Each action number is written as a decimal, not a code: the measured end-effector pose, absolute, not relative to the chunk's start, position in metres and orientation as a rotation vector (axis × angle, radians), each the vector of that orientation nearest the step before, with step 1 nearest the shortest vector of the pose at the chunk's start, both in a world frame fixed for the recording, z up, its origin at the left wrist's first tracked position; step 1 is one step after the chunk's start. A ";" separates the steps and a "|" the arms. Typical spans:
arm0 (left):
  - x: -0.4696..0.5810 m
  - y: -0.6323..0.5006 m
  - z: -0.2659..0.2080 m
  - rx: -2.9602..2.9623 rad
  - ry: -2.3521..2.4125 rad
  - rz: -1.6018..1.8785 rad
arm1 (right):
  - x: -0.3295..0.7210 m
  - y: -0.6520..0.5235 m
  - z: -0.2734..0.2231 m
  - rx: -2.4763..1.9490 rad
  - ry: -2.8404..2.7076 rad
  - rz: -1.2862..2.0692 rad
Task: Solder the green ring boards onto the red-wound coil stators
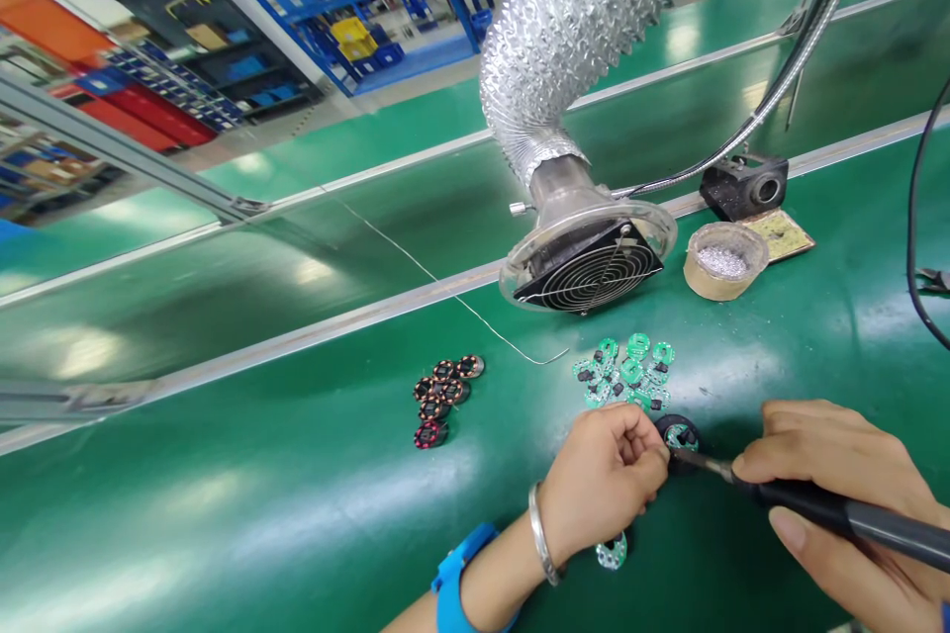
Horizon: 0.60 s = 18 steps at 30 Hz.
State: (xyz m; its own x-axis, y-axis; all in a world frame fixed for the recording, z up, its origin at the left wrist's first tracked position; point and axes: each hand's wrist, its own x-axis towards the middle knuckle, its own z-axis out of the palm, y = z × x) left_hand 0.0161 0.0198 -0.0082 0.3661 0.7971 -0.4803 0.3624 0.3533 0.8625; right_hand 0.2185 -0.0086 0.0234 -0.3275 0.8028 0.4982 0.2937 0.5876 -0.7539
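My right hand [853,485] grips a soldering iron [808,504] by its dark handle. The iron's metal tip reaches a small round circuit board [681,435] seated in a round black part. Beside that board, my left hand [613,475] is closed in a pinch; whatever lies between its fingertips is hidden. Just beyond the fingers sits a cluster of green ring-shaped circuit boards [630,373], some with black pieces. Another ring board [612,552] lies below my left wrist, partly covered by it. Farther left is a group of copper-wound coils [443,391].
A fume extractor [594,267] on a silver duct [564,30] hangs over the green bench. A thin wire [482,321] slants down toward the boards. At back right are a round tub [723,262], a yellow sponge [779,234] and a black iron stand [744,186]. A black cable [912,247] hangs at right.
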 end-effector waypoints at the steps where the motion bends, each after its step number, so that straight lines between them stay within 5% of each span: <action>1: 0.016 0.020 -0.008 1.241 1.230 0.399 | 0.220 -0.009 0.024 -0.882 -1.884 0.684; 18: 0.016 0.022 -0.003 1.831 1.250 0.468 | 0.210 0.019 -0.008 -0.732 -2.117 0.602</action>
